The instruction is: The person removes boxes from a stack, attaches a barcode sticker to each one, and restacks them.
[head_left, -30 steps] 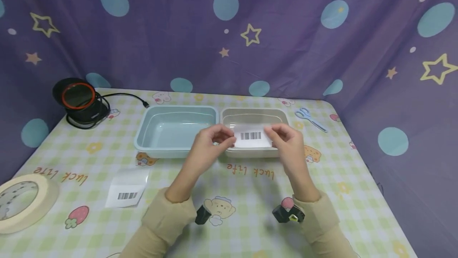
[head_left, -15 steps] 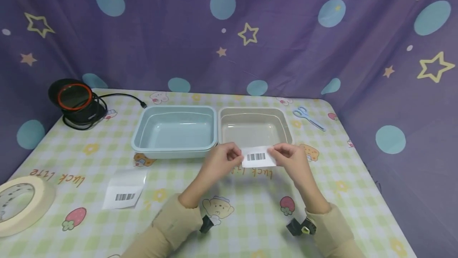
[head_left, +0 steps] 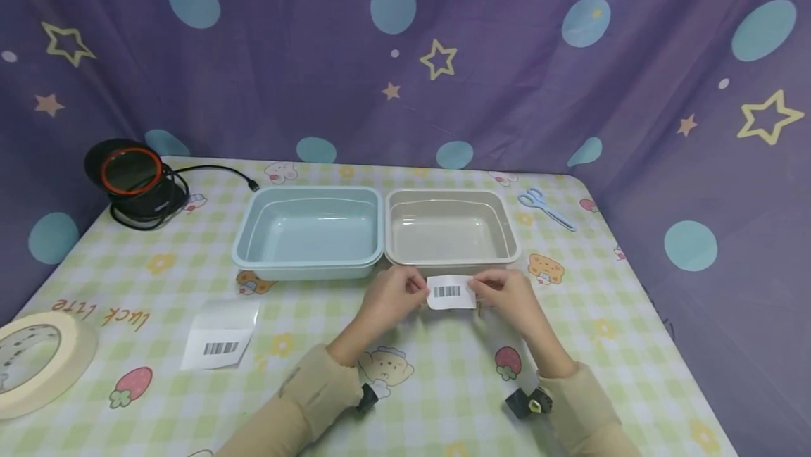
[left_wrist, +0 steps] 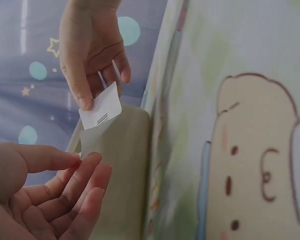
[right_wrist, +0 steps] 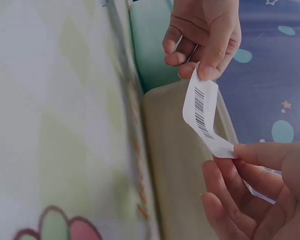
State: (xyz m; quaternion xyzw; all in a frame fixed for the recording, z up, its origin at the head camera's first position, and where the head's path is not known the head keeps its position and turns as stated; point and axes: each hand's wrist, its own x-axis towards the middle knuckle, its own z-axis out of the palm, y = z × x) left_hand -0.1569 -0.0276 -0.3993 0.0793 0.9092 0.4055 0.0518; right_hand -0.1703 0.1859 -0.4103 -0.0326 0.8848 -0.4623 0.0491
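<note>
A white barcode label (head_left: 447, 292) is held in the air just in front of the grey basin (head_left: 453, 261). My left hand (head_left: 394, 295) pinches its left end between thumb and fingertips. At the other end, my right hand (head_left: 512, 295) pinches the label the same way. In the right wrist view the label (right_wrist: 200, 107) bends along its length, barcode outward. A thin pale sheet edge (left_wrist: 101, 79) shows among the right hand's other fingers in the left wrist view; what it belongs to is hidden. Another barcode label on a glossy sheet (head_left: 218, 344) lies on the table at left.
A light blue basin (head_left: 307, 263) stands against the grey one's left side. Blue scissors (head_left: 548, 210) lie to the right. At the back left is a black device with a red ring (head_left: 131, 171) and a coiled cable. A masking tape roll (head_left: 79, 365) lies at the left edge.
Both hands have drawn the label from over the grey basin toward me, then slightly left and lower. They have come closer together, and the basin's inside has come into view.
</note>
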